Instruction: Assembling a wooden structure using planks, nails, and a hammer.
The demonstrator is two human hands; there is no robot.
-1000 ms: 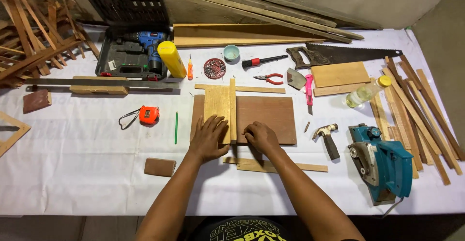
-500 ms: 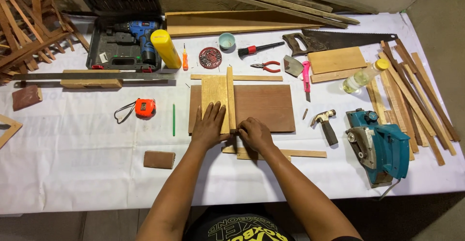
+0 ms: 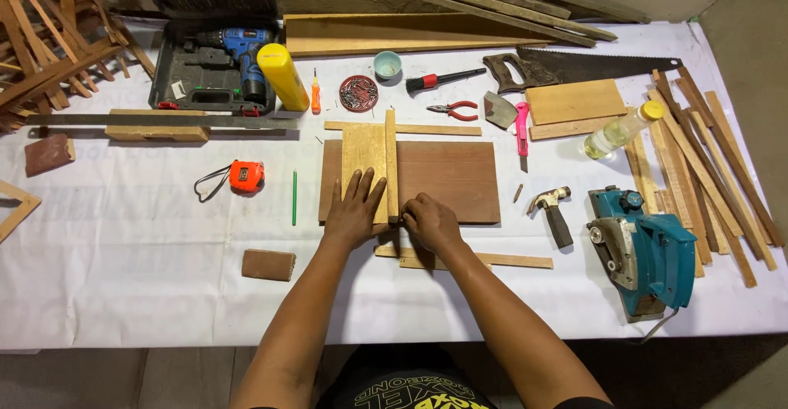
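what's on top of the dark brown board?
On the dark brown rectangular board lie a pale wooden plank and a thin upright strip. The left hand presses the plank; the right hand covers the strip's near end.

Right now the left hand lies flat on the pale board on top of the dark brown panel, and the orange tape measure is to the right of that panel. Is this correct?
Not quite: in the head view the orange tape measure is to the left of the dark brown panel. The left hand does lie flat on the pale board.
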